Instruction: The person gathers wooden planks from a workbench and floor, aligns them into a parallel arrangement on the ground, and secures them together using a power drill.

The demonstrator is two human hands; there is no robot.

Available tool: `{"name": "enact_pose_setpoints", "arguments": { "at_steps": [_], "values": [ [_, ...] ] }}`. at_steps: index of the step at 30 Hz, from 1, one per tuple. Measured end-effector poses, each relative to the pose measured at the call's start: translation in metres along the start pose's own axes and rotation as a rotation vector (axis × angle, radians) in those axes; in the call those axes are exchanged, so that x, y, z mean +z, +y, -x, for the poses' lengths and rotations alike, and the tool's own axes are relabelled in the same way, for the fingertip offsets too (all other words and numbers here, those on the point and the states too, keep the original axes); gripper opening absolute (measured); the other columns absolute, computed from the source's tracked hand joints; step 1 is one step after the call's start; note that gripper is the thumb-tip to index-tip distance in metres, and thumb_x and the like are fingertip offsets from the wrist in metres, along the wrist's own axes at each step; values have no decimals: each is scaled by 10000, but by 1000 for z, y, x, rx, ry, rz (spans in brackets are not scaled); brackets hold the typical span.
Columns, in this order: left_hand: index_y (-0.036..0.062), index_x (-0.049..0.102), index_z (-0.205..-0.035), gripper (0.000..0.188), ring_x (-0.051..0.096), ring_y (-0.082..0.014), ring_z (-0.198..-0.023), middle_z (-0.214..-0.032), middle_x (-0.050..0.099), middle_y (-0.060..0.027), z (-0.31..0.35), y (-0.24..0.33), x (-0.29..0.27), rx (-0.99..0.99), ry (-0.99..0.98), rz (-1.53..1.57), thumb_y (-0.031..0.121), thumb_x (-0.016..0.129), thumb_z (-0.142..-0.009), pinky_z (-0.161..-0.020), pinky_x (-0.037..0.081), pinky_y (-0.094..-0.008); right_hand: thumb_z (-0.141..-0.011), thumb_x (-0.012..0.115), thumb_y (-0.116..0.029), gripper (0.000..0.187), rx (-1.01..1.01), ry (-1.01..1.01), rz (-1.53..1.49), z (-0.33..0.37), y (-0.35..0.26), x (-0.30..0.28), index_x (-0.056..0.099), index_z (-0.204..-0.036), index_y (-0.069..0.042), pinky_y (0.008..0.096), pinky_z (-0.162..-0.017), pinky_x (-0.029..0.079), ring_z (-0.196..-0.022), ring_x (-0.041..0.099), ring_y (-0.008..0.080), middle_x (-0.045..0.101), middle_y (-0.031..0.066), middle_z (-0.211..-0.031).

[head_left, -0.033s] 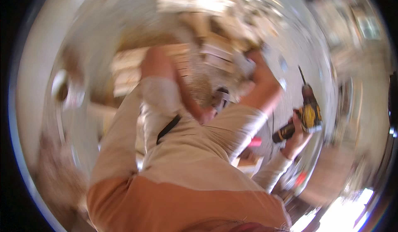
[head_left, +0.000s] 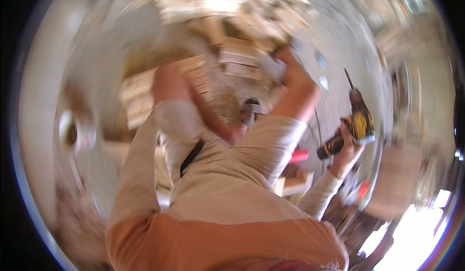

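At the right, my right hand point(head_left: 348, 153) is wrapped around the grip of a black and yellow cordless drill point(head_left: 361, 125). A long thin bit points up and away from its chuck. The drill is held in the air, beside my right leg. My left sleeve point(head_left: 133, 174) runs up along the left side of my body toward my bent left knee. The left hand itself is not visible; it is hidden or lost in the blur near that knee. Just past the knee lies a panel of pale wooden slats point(head_left: 135, 99).
Beyond my feet are a block of stacked wooden pieces point(head_left: 238, 57) and a heap of wood offcuts point(head_left: 271, 16). A red object point(head_left: 299, 155) and a wooden piece point(head_left: 295, 184) lie beside my right thigh. A white round object point(head_left: 70, 130) stands at the left.
The view has turned slightly, so the wood and my legs appear shifted a little left. My right hand still grips the drill in nearly the same place.
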State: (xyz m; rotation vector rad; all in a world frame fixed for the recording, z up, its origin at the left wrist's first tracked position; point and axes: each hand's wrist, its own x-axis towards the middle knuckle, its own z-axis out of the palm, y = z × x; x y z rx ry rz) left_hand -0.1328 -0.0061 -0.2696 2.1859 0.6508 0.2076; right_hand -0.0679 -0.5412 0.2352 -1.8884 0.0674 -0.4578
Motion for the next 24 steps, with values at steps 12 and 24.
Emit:
{"name": "enact_pose_setpoints", "arguments": {
  "at_steps": [12, 24],
  "values": [
    [-24, 688, -1201, 354, 656, -217, -1038, -1108, 719, -101, 20, 18, -126, -163, 23, 570, 280, 608, -1039, -961, 502, -383, -783, 720, -31, 432, 225, 194, 320, 93, 231, -120, 638, -1204, 26, 366, -821, 539, -920, 701, 261, 726, 139, -1028],
    [-10, 664, -1046, 123, 642, -243, -1160, -1162, 708, -137, 55, 392, -310, 592, 356, 250, 100, 615, -1025, -1105, 436, -405, -829, 764, -259, 533, 387, -127, 972, 31, 474, -71, 613, -1303, -69, 524, -930, 548, -1113, 680, 430, 710, 222, -1192]
  ]
}}
